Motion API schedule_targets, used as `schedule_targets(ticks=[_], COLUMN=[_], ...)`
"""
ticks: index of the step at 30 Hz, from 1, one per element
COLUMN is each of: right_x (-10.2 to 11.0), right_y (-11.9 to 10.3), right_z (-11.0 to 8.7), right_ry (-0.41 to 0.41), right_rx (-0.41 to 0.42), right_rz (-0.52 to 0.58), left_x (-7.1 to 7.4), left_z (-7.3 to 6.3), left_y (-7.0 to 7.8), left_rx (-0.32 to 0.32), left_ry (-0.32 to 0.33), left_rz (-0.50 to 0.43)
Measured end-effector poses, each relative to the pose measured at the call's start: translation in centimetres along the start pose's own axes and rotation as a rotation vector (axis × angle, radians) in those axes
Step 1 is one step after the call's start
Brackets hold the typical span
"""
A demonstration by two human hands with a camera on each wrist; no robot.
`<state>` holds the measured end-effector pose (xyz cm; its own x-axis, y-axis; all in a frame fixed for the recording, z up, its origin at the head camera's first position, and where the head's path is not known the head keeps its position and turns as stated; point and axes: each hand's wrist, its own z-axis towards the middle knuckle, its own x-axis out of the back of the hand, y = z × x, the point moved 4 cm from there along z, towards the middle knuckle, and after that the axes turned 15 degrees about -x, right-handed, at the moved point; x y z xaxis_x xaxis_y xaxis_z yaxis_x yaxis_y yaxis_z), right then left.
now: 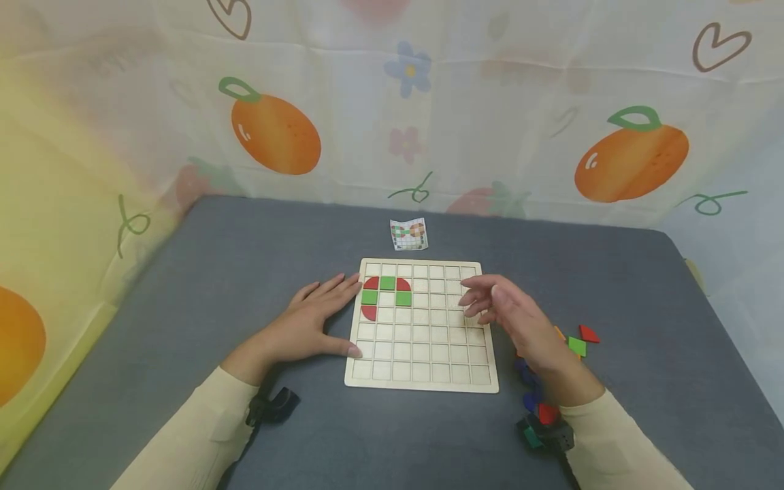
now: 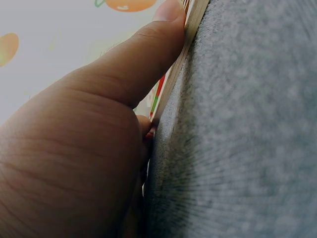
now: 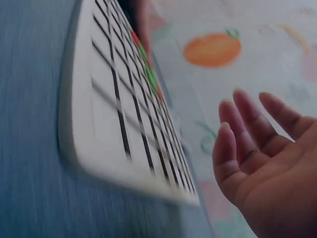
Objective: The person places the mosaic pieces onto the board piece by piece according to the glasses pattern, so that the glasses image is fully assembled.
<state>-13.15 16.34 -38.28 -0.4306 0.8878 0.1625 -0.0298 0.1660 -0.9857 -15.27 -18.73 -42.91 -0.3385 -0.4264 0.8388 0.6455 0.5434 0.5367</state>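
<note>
A pale wooden grid board (image 1: 422, 381) lies flat on the table, with red rounded pieces (image 1: 369, 312) and green square pieces (image 1: 388, 282) set in its upper left cells. My left hand (image 1: 312, 323) rests along the board's left edge, its fingers straight and its thumb touching the rim lower down. In the left wrist view the thumb (image 2: 143, 54) touches the board's side. Over the right edge of the board hovers my right hand (image 1: 520, 320), its fingers loosely bent. The right wrist view shows nothing in that hand (image 3: 277, 173), apart from the board.
Loose pieces lie right of the board, partly hidden by my right arm, among them a red one (image 1: 589, 333), a green one (image 1: 577, 346) and blue ones (image 1: 529, 400). A small printed pattern card (image 1: 409, 235) lies behind the board. A fruit-patterned curtain (image 1: 465, 122) hangs behind the grey table (image 1: 294, 238).
</note>
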Motion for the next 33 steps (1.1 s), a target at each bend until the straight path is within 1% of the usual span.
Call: schedule_targets(ticks=[4,7,11,14,17,19,21,23,25,30,33], right_x=[2.6,4.6,7.0,8.7,10.2,11.2,12.1,12.9,13.6,14.7,14.9], right_y=[0.4,0.7,1.3,2.0,2.6,3.0,3.5,4.0,4.5,5.9,6.2], right_z=[-1.7,-2.9,-4.4,-5.3,-5.8,-6.1,-6.4,-6.7,-6.9,-7.7,-7.9], right_ry=[0.039,0.083,0.162,0.198,0.207,0.223,0.246,0.262,0.261,0.201,0.141], right_rx=[0.040,0.056,0.043,0.051,0.080,0.074,0.046,0.000,-0.060,-0.234,-0.294], right_rz=[0.022,0.026,0.038,0.068,0.099,0.104,0.077,0.032,-0.048,-0.297,-0.389], left_x=[-0.1,-0.2,-0.2,-0.2,-0.2,-0.1,-0.1,-0.1,-0.1,-0.1,-0.1], left_z=[0.0,0.0,0.0,0.0,0.0,0.0,0.0,0.0,0.0,0.0,0.0], left_y=[-0.1,-0.2,-0.2,-0.1,0.0,0.0,0.0,0.0,-0.1,-0.1,-0.1], left_rx=[0.004,0.009,0.009,0.009,0.009,0.010,0.010,0.010,0.009,0.014,0.018], left_ry=[0.004,0.004,0.002,0.003,0.003,0.002,0.001,0.000,-0.002,-0.005,-0.008], left_rz=[-0.008,-0.006,-0.003,-0.004,-0.005,-0.004,-0.003,-0.003,-0.002,-0.005,-0.004])
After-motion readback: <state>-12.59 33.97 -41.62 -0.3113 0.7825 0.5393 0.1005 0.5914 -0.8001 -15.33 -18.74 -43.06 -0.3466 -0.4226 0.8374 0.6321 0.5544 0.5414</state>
